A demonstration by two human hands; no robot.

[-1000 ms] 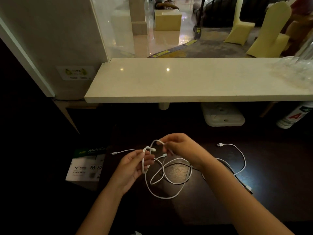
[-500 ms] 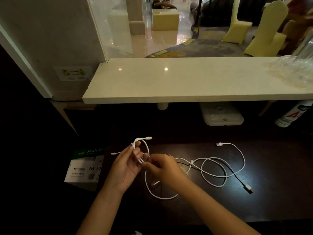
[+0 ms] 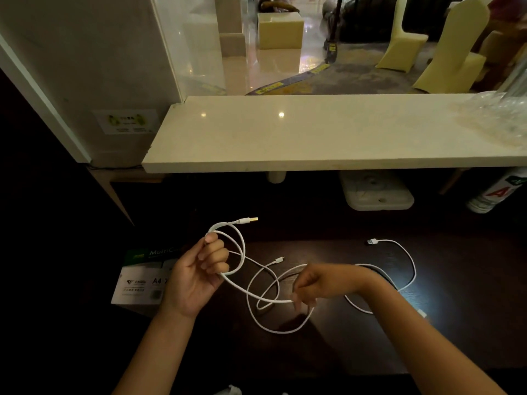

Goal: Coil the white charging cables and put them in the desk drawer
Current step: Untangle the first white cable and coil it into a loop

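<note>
Compared with half a second earlier, the hands have separated: the right hand (image 3: 310, 283), then close against the left, now sits well to its right, and the loop at the left hand has grown larger.

At far left, a paper ream box (image 3: 142, 276) stands beside the dark bench (image 3: 370, 346); its print reads "MultiC…" on a green band and "A4 7…" below, the rest cut off by the left forearm.

The left hand (image 3: 199, 269), palm up, has its fingers curled round a loop of the white charging cable (image 3: 242, 246). The loop rises above the fingers, and its USB plug (image 3: 247, 220) sticks out to the right, long axis roughly level, metal end pointing right.

From the loop the cable runs down and right to the right hand, which pinches it with curled fingers, knuckles up. Slack loops hang and lie on the bench between and beneath the hands; a small connector (image 3: 279, 260) lies between them, pointing up and right.

Further right, a second white cable (image 3: 410, 263) lies loose on the bench in an open curve, its USB plug (image 3: 371, 241) pointing left. Whether it touches the first cable behind the right wrist cannot be told.

At far right, under the pale stone counter (image 3: 313, 138), a white roll (image 3: 496, 195) shows a red "A".
</note>
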